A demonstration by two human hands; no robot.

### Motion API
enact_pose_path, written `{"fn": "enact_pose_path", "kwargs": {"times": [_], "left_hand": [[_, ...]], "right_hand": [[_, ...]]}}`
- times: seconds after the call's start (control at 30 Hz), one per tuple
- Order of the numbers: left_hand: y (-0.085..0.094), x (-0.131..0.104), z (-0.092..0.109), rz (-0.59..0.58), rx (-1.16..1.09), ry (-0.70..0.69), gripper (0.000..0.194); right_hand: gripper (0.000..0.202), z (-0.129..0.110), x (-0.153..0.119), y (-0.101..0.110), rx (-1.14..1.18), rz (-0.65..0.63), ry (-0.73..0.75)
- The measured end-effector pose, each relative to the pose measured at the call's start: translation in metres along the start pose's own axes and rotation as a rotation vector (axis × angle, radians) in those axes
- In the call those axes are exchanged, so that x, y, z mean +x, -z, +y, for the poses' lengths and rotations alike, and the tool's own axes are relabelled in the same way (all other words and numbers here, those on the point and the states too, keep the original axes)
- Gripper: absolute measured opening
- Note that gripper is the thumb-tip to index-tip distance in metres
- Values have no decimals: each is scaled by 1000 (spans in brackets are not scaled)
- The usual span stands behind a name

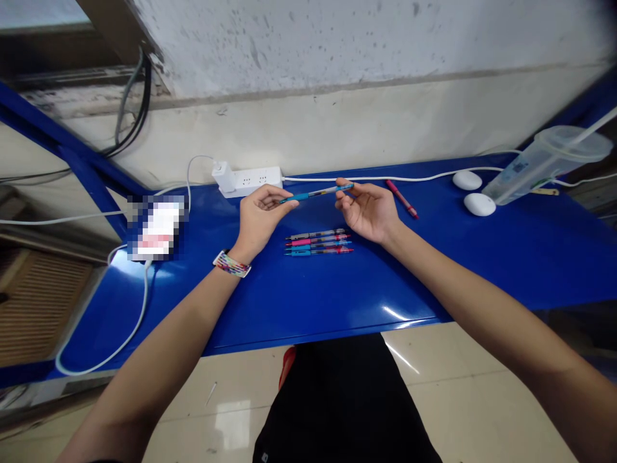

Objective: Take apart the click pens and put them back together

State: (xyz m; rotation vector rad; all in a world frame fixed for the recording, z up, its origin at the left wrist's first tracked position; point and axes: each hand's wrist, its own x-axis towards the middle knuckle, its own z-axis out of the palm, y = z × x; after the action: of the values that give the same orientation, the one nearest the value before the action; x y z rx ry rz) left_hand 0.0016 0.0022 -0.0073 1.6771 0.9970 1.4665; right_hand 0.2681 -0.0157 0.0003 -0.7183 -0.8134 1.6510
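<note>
A blue pen [318, 192] with a clear barrel is held above the table between both hands, almost level. My left hand [263, 215] pinches its blue grip end. The other end, light blue, is between the thumb and fingers of my right hand [369, 209]. Below the held pen, several pens [318, 243] lie side by side on the blue table [308, 296], with grey, pink and blue grips. A red pen [402, 199] lies apart, just right of my right hand.
A white power strip [255, 180] with a plugged-in charger stands by the wall. A blurred phone [159, 228] with a white cable lies at the left. Two white rounded objects [479, 204] and a tilted clear plastic cup [525, 170] are at the right.
</note>
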Motion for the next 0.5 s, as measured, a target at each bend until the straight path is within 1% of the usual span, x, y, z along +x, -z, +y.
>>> {"fn": "enact_pose_path", "kwargs": {"times": [0.2, 0.4, 0.5], "left_hand": [[-1, -2, 6, -9, 11, 9, 27], [-1, -2, 8, -15, 28, -2, 25], [-1, -1, 8, -8, 19, 2, 26]], "right_hand": [[24, 2, 0, -1, 114, 2, -45], [26, 1, -1, -2, -5, 29, -6], [24, 1, -1, -2, 17, 61, -28]]}}
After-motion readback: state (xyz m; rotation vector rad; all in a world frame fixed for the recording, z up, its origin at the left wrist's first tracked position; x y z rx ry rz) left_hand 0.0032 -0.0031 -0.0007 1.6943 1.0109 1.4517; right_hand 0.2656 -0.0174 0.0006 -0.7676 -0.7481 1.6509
